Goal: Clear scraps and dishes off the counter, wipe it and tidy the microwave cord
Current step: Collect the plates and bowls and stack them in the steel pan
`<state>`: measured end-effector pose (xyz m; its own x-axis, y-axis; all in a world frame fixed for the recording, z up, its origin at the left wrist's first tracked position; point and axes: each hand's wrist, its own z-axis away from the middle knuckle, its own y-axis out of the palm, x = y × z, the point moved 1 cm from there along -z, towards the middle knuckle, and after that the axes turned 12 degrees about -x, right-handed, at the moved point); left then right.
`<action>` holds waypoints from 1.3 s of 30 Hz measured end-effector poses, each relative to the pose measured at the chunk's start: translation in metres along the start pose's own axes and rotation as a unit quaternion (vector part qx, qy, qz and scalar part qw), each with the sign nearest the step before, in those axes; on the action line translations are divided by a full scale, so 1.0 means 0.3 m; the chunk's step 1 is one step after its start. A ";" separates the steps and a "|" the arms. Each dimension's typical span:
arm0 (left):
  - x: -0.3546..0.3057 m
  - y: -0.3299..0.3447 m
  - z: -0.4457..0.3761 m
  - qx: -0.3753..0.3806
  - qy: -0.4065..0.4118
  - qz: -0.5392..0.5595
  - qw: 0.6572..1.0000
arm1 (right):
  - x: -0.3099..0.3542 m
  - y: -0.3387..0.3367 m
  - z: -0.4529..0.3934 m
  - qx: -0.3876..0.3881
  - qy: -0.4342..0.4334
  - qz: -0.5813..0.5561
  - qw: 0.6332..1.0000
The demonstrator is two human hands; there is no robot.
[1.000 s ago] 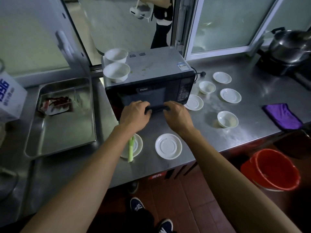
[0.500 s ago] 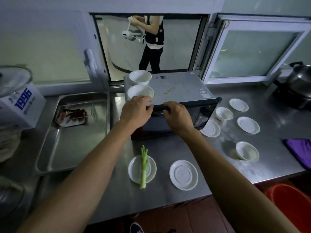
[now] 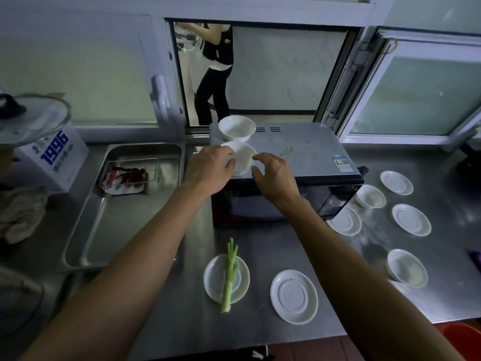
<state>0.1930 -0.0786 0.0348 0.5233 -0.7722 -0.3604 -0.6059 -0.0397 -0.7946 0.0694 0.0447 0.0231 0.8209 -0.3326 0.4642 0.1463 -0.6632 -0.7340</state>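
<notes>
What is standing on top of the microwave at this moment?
Two white bowls stand on the microwave: a back bowl and a front bowl. The left hand touches the front bowl; the right hand is beside it. Some scraps lie there too. The hands cover the front bowl's base.

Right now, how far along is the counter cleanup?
Barely started; nothing looks cleared. In hand: the left hand grips the near bowl on the microwave, while the right hand reaches toward it. Left: the far bowl, the scallion on its saucer, other dishes, scraps, wiping, the cord.
</notes>
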 end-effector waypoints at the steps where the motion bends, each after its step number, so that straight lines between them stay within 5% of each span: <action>1: 0.004 0.006 -0.012 0.004 -0.006 -0.001 1.000 | -0.007 0.004 -0.017 0.002 0.000 -0.002 1.000; 21: 0.101 0.197 -0.341 0.012 -0.169 0.033 0.985 | -0.114 0.141 -0.245 0.045 0.032 -0.025 0.998; 39: 0.166 0.314 -0.420 -0.006 -0.192 0.024 0.981 | -0.137 0.226 -0.287 0.064 0.052 -0.042 0.996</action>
<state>0.0864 -0.2005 0.0035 0.6790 -0.4780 -0.5572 -0.6417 -0.0177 -0.7668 -0.0021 -0.0444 -0.0031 0.7426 -0.3515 0.5701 0.2867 -0.6024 -0.7449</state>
